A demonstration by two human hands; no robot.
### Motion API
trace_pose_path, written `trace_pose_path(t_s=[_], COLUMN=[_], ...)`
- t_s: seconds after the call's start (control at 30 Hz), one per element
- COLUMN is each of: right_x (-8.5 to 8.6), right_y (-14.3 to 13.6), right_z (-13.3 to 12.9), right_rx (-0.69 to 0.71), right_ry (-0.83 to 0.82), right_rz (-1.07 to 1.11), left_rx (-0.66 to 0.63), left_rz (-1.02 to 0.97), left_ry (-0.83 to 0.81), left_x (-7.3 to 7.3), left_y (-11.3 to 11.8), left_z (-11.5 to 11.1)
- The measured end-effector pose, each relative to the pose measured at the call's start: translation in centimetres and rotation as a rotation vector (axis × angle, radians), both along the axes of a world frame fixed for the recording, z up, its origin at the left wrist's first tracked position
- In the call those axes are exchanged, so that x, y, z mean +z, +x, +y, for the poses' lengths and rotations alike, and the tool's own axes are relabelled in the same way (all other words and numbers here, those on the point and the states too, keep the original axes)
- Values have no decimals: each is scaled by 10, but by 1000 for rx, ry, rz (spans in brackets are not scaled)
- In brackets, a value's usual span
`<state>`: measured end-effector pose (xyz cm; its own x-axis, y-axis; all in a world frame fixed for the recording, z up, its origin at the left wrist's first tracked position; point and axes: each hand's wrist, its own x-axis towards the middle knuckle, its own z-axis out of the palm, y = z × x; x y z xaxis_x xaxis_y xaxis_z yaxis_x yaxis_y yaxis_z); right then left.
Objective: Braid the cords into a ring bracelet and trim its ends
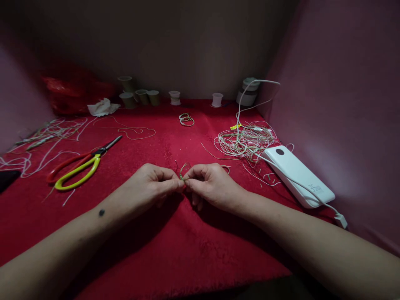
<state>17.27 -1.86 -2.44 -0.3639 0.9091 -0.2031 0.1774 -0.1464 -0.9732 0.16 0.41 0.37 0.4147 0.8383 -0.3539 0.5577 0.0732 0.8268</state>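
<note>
Risk at the pinch: the thin tan cord with a green banded section (181, 176) could slip or twist, since it is very narrow and only fingertips grip it; an uneven pull between the hands might loosen the green bands
Risk from the right: the tangled heap of pale and tan cords (246, 141) could catch a loose end, because stray strands reach towards the right hand
Cord and fingers: the cord is at the centre, over the red cloth-covered worktop (187, 258); its green section sits right at the meeting fingertips, and a slim curve rises just beyond them
Left fingers: on the bare left hand (158, 182), thumb and forefinger pinch the cord at the green section
Right fingers: on the bare right hand (214, 182), thumb and forefinger pinch it just beside
Dim light: the fingertips cover part of the cord, so its lower end is unclear
</note>
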Motion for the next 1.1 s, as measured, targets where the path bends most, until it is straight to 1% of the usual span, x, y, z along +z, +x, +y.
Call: trace_pose_path(t_s=[0.27,0.43,0.5,0.67,0.87,1.0,1.1], right_x=[0,0,1,2,1,-1,-1], right_y=[0,0,0,1,1,2,2], right_z=[-1,-1,-1,-1,0,2,3], right_rx=[18,1,-11,-24,-34,-48,-58], right_ry=[-15,43,49,13,12,-23,-39], right_rz=[37,38,41,66,106,170,190], left_rx=[16,41,26,16,-4,1,13], left_rz=[-53,-62,-54,-36,-1,15,8], left_ry=[-16,-30,-43,-81,-45,-123,-126], left_x=[-3,-3,-2,1,4,6,7], left_y=[0,1,1,0,-6,-8,-7], left_z=[0,-2,-2,-2,0,1,1])
